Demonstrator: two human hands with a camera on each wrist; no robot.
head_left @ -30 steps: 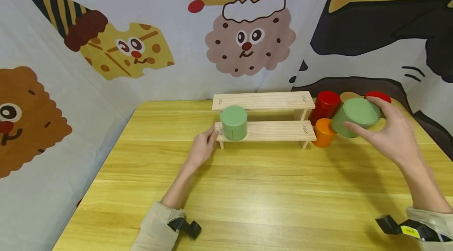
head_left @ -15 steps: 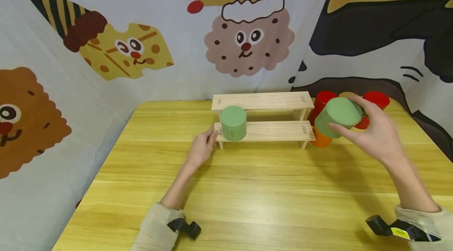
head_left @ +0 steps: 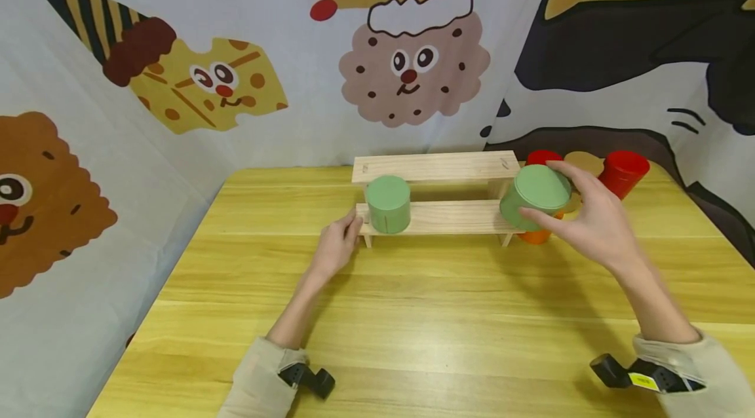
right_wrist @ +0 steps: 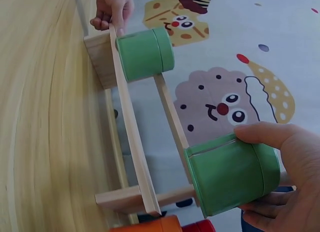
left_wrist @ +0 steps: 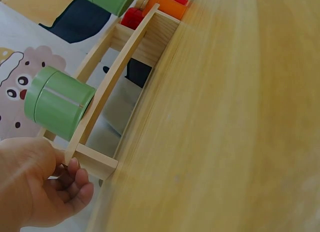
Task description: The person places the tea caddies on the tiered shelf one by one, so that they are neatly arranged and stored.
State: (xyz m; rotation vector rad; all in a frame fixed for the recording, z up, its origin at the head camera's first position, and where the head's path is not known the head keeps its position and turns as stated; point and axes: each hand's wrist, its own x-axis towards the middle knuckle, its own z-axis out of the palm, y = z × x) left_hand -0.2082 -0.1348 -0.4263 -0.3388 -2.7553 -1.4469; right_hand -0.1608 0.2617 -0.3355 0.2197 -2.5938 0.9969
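Observation:
A two-step wooden rack (head_left: 454,216) stands near the back of the table. One lidded green canister (head_left: 388,205) sits upright at the left end of its lower step. My left hand (head_left: 337,247) pinches the left end of that step, thumb above and fingers below, as the left wrist view shows. Over the step's right end my right hand (head_left: 596,221) holds a second green canister (head_left: 535,198), slightly tilted. In the right wrist view its thumb (right_wrist: 265,134) and fingers grip the canister around its lid end, and its base is off the step.
Right of the rack, an orange canister (head_left: 535,236) is partly hidden behind the held canister. Red canisters (head_left: 625,172) and a tan-lidded one (head_left: 584,162) stand behind. A printed cloth (head_left: 307,77) hangs along the table's back edge.
My right hand has carried the green canister left, from above the coloured canisters to over the rack's right end. The left hand and the other green canister stay in place.

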